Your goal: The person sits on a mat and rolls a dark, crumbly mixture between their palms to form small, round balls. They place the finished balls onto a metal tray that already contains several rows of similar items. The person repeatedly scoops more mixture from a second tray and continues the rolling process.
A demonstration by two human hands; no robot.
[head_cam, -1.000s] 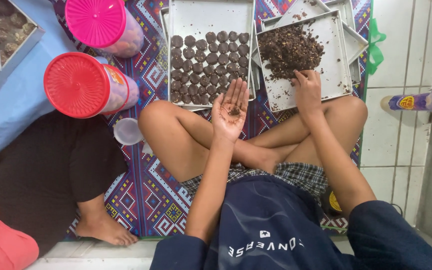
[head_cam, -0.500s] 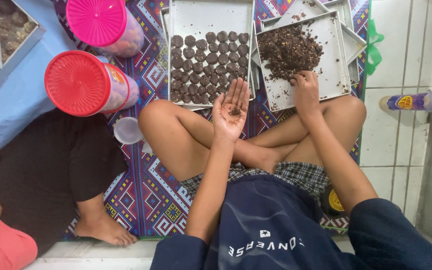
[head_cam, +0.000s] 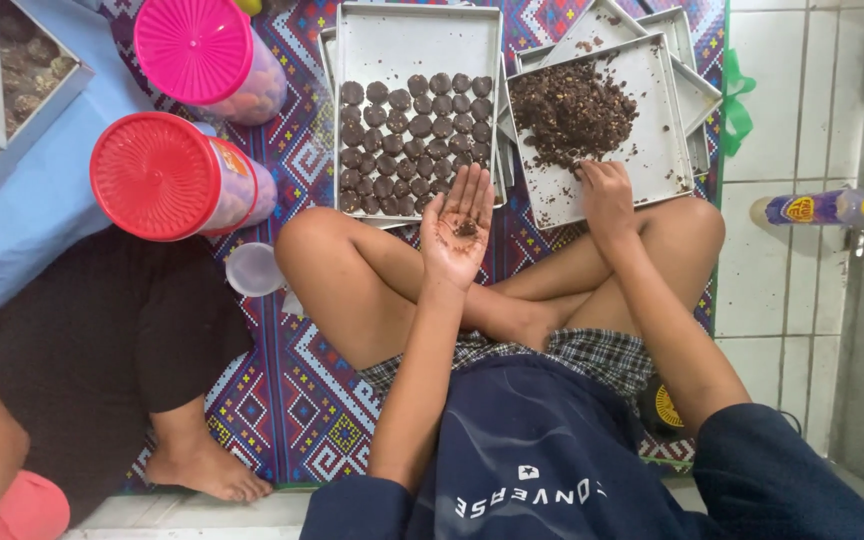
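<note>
Head view: left hand [head_cam: 458, 232] flat open, palm up, a bit of dark mix [head_cam: 466, 228] on it.
Right hand [head_cam: 606, 197] curled, fingertips on tray [head_cam: 652, 90] w/ mix pile [head_cam: 570, 108] just beyond; rounds tray [head_cam: 392, 40] sits just beyond left hand.

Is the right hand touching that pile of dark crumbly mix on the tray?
Touching. In the head view the right hand lies palm down on the tray, its fingertips in the near edge of the dark crumbly pile.
</note>
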